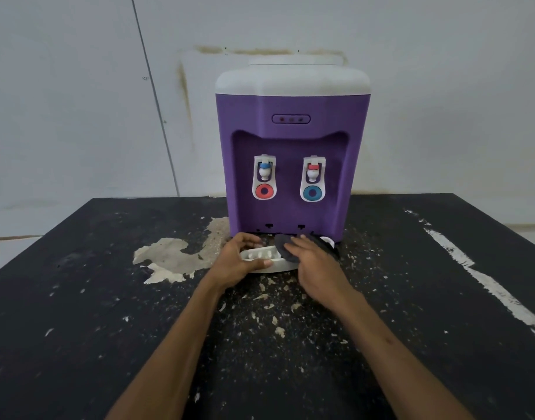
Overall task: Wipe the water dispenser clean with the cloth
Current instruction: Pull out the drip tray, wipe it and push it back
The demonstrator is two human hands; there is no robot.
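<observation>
Purple water dispenser (290, 140), white-topped, is standing at the back of the scuffed black table (78, 298).
Your left hand (234, 262) is gripping its white drip tray (269, 262); your right hand (311, 259) is pressing the dark cloth (282, 245) flat on it, fingers extended.
</observation>
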